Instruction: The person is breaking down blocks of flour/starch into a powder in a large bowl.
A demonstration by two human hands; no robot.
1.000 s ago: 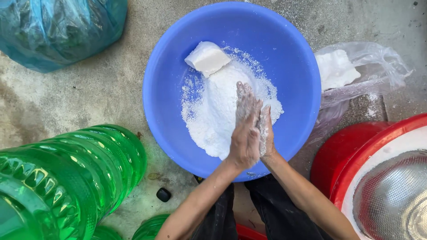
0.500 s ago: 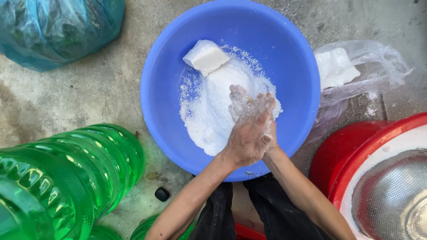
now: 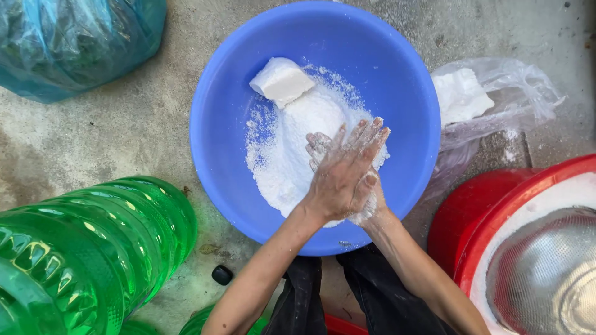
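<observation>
Rubbing palms together right over the big round blue plastic basin (image 3: 214, 124), left hand (image 3: 343, 169) lying flat on top of the right hand (image 3: 367, 200), fingers of both stretched out and dusted white. Looking like a crumbly bit of the stuff is getting pressed between the palms, though not really possible to tell how much is in there.

Sitting in the middle of the basin: the heap of white grainy powder (image 3: 292, 155), spreading toward the near wall and directly under the hands. Resting at the far edge of that heap, a solid white block with squared corners (image 3: 281, 80). Probably light and brittle, that block, crumbling under pressure rather than bending, so better cupped around its sides than pinched at a corner. Powder itself seeming dry, loose, clingy on skin, only really scoopable with cupped palms.

Just right of the basin, touching its rim: a crumpled clear plastic bag (image 3: 515, 87) with another white chunk (image 3: 460, 96) inside. Further right and nearer, a red plastic tub (image 3: 490, 223) holding a metal mesh sieve (image 3: 546, 273). Left of the basin and nearer, a green ribbed plastic jug (image 3: 81, 248) lying on its side, with a small black cap (image 3: 222, 274) on the concrete floor (image 3: 124, 130) beside it. Far left, a blue-green plastic sack (image 3: 68, 43).

Room-wise: basin walls sloping high all round, free floor mostly to the left of the basin, right side crowded.
</observation>
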